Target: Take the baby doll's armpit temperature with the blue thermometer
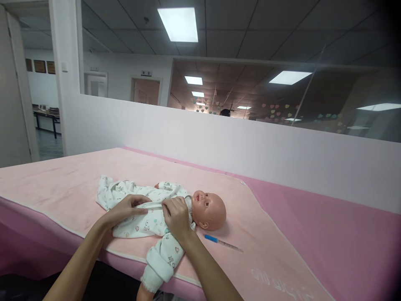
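Observation:
A baby doll (209,210) in a white printed romper (138,221) lies on its back on a pink blanket (62,184), head to the right. My left hand (127,207) rests on the doll's belly, fingers pinched on the romper's front seam. My right hand (176,216) sits on the doll's chest just below the chin, fingers closed on the same seam. One sleeved doll arm (161,261) hangs over the table's near edge.
A thin thermometer with a blue end (223,243) lies on the blanket right of the doll. A white partition wall (250,146) with glass above runs behind the pink table (344,234). A doorway (44,108) opens at far left.

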Demonstrator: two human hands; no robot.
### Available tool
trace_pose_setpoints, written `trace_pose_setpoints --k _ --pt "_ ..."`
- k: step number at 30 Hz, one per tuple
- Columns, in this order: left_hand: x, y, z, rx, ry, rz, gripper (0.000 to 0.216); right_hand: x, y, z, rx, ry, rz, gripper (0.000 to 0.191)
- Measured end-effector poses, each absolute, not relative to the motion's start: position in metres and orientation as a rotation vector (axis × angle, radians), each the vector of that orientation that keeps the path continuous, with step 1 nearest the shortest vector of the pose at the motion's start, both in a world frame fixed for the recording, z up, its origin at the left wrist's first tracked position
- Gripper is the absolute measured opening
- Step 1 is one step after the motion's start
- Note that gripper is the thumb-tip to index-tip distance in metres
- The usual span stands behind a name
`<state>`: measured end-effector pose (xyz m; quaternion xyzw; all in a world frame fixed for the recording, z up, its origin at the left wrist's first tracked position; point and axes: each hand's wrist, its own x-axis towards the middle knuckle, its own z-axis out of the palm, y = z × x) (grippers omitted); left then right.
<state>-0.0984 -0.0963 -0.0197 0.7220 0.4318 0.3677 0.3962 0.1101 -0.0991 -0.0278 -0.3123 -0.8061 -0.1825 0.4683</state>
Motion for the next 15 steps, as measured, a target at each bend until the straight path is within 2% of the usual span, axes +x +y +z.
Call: trace_pose_setpoints --k 15 --pt "-0.0981 -0.0967 -0.0185 1.838 1.105 0.911 0.041 0.1100 -0.0981 -0.0284 -0.750 -1.970 -0.445 0.016"
